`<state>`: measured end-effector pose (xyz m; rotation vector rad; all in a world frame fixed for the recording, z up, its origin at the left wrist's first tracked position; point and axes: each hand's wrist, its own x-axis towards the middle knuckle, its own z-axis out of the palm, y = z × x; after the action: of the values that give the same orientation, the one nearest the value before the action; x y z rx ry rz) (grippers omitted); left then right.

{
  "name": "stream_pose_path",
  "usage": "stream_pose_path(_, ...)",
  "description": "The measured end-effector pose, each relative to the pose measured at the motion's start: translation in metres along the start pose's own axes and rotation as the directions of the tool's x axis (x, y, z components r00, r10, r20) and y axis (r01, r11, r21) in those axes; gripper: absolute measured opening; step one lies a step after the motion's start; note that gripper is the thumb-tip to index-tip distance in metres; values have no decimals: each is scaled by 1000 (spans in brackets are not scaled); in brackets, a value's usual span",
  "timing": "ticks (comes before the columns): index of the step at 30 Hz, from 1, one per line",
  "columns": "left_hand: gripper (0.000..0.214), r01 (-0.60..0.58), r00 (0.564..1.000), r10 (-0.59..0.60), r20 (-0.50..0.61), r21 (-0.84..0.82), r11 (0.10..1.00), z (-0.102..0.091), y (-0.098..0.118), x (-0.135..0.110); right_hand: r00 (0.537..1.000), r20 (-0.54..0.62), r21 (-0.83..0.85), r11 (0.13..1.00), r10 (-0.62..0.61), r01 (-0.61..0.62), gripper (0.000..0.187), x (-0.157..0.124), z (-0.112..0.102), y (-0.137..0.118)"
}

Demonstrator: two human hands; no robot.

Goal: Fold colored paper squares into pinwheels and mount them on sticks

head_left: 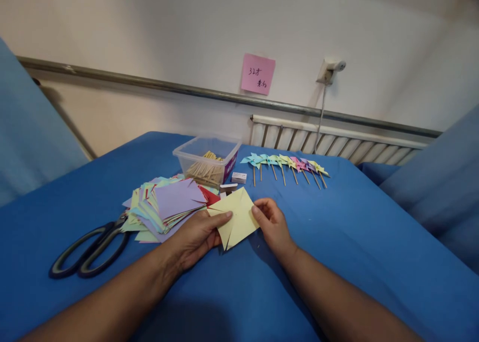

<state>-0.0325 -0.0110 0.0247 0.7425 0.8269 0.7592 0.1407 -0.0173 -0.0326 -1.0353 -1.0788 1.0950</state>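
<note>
A pale yellow paper square, cut in from its corners, lies on the blue cloth between my hands. My left hand pinches its left flap, index finger stretched across the sheet. My right hand grips the right edge with curled fingers. A pile of coloured cut paper squares, a purple one on top, sits just left of my left hand.
Black-handled scissors lie at the left. A clear plastic box of wooden sticks stands behind the pile, with two small white boxes beside it. A row of finished paper pinwheels on sticks lies beyond. A pink note hangs on the wall.
</note>
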Motion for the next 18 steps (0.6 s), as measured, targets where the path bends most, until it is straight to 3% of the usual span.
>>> stream_pose_path(2,44,-21,999,20,-32,-33,999,-3,1,2,991,-64,-76,990,-121,116,28,-3,0,-3)
stream_pose_path(4,44,-44,998,40,-58,-54,998,-5,2,3,963,-38,-225,941,-267,252,37,-7,0,-9)
stream_pose_path(7,40,-65,996,61,-67,-60,996,-7,4,3,891,146,-434,782,-429,447,44,-16,4,-17)
stream_pose_path(11,35,-70,997,69,-35,-57,996,-6,4,0,819,333,-530,626,-467,572,39,-25,10,-22)
stream_pose_path(14,36,-62,998,62,-12,-52,997,-4,3,-1,809,325,-534,611,-490,585,19,-24,10,-21)
stream_pose_path(16,37,-54,998,54,-16,-26,998,-3,2,-2,825,284,-517,647,-488,560,7,-22,10,-21)
stream_pose_path(18,37,-55,998,56,-27,5,998,-1,2,-3,851,244,-492,697,-464,521,7,-20,9,-20)
